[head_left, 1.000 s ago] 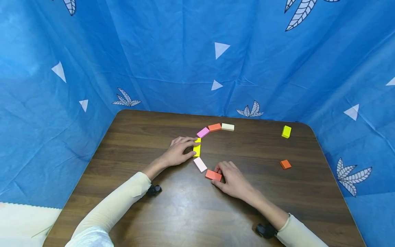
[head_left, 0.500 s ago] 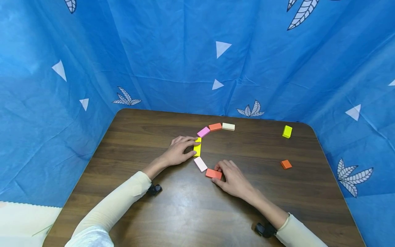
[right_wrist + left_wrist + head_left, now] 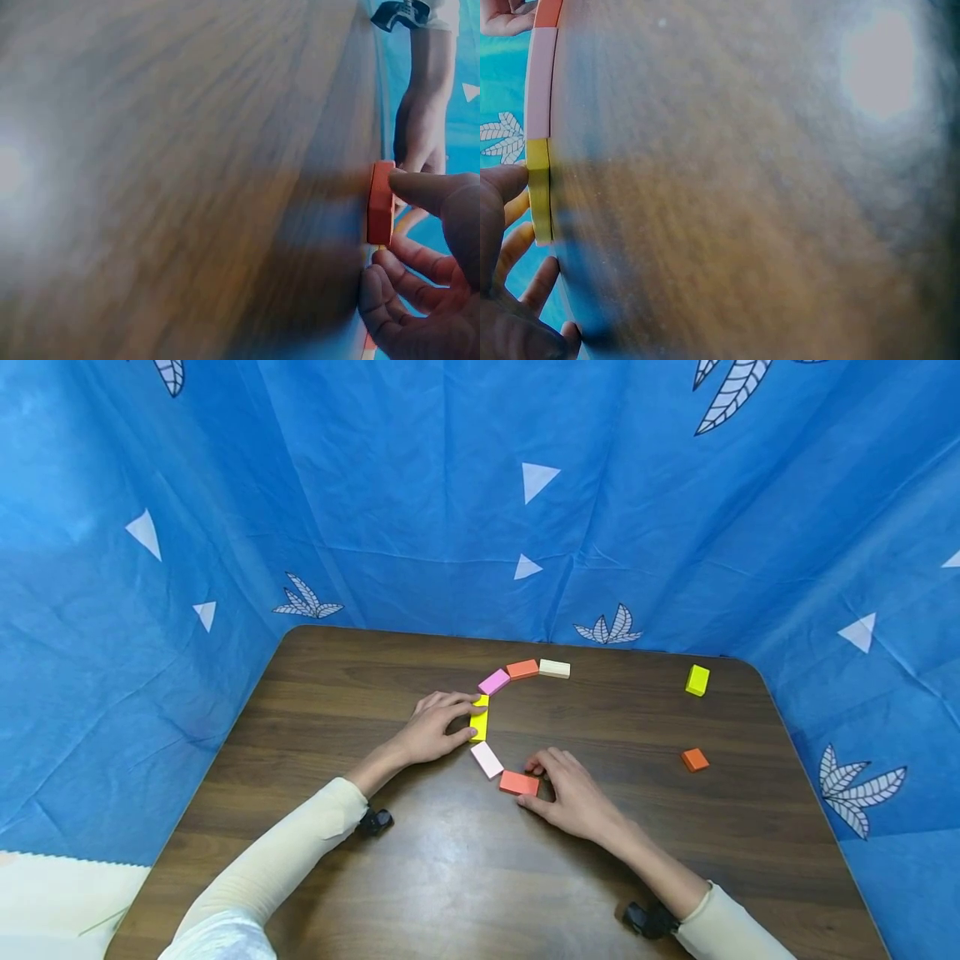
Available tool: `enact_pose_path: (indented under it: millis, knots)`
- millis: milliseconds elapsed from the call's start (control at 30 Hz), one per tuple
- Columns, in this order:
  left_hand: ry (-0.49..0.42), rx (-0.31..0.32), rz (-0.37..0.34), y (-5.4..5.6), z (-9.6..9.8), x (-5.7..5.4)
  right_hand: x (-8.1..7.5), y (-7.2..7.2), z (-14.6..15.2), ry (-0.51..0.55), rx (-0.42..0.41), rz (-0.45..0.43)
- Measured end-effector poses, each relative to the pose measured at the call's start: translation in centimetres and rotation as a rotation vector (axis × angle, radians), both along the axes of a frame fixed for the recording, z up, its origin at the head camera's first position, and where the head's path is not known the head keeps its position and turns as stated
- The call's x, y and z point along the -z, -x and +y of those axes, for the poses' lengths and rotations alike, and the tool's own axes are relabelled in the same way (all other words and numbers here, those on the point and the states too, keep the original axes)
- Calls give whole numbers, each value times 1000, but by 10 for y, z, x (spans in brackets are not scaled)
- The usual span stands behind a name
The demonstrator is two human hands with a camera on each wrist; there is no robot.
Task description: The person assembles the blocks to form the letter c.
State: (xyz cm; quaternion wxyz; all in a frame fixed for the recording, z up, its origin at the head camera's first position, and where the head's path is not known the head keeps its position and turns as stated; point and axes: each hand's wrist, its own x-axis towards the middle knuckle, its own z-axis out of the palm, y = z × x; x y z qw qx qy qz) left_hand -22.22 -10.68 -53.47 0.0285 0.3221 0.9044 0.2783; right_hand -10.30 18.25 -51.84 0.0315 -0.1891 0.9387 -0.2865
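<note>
Several small blocks lie in a curved row on the brown table. My left hand holds a yellow block between thumb and fingers; the thumb touches it in the left wrist view too. Below that lies a pale pink block, followed by a red block at the near end of the row. Around the red block's right end hovers my right hand, its index finger slightly apart from the block and its thumb close by the near edge. Whether the thumb still touches it, I cannot tell.
Farther along the row lie a pink block, an orange-red block and a cream block. Over on the right are a yellow-green block and an orange block. Blue cloth hangs behind the table.
My right hand's fingers have loosened and drawn slightly right, away from the red block. The left hand and the blocks stay where they were.
</note>
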Motion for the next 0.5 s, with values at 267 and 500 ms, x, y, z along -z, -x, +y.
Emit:
enact_pose_path:
  millis: [267, 500]
  knots:
    - [-8, 2, -4, 0, -1, 0, -8, 6, 32, 45, 66, 11]
    - [-1, 0, -9, 0, -1, 0, -10, 29, 83, 59, 213, 49]
